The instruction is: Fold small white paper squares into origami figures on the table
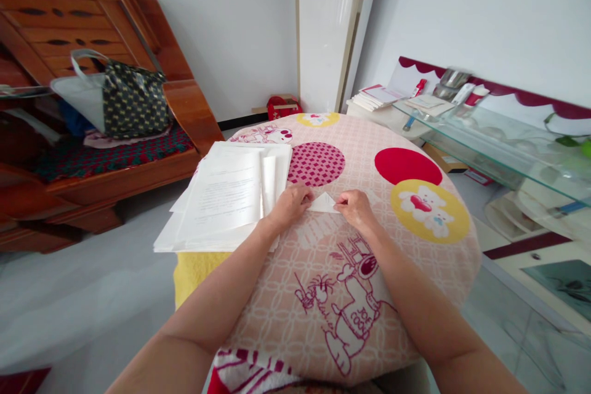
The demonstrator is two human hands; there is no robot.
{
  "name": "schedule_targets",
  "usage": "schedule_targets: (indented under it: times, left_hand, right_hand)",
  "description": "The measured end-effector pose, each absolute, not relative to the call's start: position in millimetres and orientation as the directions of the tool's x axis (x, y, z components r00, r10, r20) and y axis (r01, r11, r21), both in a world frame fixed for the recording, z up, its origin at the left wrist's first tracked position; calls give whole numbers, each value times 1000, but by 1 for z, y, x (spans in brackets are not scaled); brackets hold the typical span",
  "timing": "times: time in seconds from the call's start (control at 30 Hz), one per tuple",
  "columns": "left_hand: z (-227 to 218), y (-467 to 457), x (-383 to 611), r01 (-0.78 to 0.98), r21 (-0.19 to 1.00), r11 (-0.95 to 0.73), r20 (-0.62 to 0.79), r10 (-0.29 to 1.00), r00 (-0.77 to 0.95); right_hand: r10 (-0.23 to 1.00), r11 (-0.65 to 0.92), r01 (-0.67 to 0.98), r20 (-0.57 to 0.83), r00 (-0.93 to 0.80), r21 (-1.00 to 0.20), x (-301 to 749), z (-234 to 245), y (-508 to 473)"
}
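A small piece of white paper folded to a triangular point (324, 202) lies on the patterned tablecloth (351, 221) between my hands. My left hand (293, 202) pinches its left corner, and my right hand (354, 204) pinches the right one. The peak of the paper points away from me. Just left of my left hand rests a stack of printed white sheets (226, 191), with a narrow folded strip of paper (268, 181) along its right side. My fingertips partly hide the paper's two ends.
A wooden bench (180, 111) with a patterned bag (132, 98) stands at the left. At the right is a glass-topped cabinet (498, 148) bearing papers (373, 97) and cups. A tall white air conditioner (325, 37) stands behind the round table.
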State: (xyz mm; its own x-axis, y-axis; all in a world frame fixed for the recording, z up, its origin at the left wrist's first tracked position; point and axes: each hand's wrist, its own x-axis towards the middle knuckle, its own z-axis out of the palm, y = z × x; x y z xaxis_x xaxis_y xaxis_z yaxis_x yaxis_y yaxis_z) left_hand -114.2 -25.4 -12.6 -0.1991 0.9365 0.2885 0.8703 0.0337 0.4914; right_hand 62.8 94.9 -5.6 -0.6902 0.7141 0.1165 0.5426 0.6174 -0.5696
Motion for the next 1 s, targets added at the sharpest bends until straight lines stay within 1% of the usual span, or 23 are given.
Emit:
schedule_targets:
  times: [0.07, 0.1, 0.17, 0.3, 0.43, 0.57, 0.63, 0.7, 0.8, 0.87, 1.0]
  left_hand:
    - [-15, -25, -110, 890, 448, -83, 364, 926, -97]
    - [-16, -25, -108, 895, 429, -118, 366, 929, -53]
    - [-16, -25, -104, 908, 398, -132, 313, 950, 0]
    - [-8, -31, -101, 937, 335, -96, 171, 985, 39]
    - [2, -40, -96, 949, 279, -149, 119, 986, 119]
    - [4, -43, -89, 982, 146, -121, 55, 992, 114]
    - [3, -42, -87, 989, 96, -109, 40, 994, 105]
    - [2, -41, -86, 991, 74, -111, 30, 994, 109]
    - [1, -40, -86, 992, 58, -112, 26, 994, 110]
    - [1, -40, -86, 993, 51, -105, 27, 994, 104]
    - [3, -40, -85, 995, 46, -92, 18, 996, 91]
  right_hand:
    - [722, 614, 558, 111, -683, -559, 62, -5, 94]
    - [727, 609, 565, 108, -678, -556, 62, -5, 94]
    - [738, 597, 576, 101, -667, -559, 62, -4, 93]
    - [764, 562, 595, 84, -640, -574, 61, -3, 92]
    - [779, 552, 614, 85, -622, -564, 63, -2, 95]
    - [789, 553, 647, 81, -609, -524, 68, 3, 99]
    - [796, 559, 656, 106, -597, -507, 69, 6, 98]
    - [785, 579, 615, 162, -598, -535, 68, 9, 95]
    - [724, 618, 465, 227, -651, -634, 62, 10, 87]
    - [699, 606, 426, 192, -689, -672, 57, 7, 82]
    - [715, 559, 503, 76, -695, -659, 53, 1, 83]
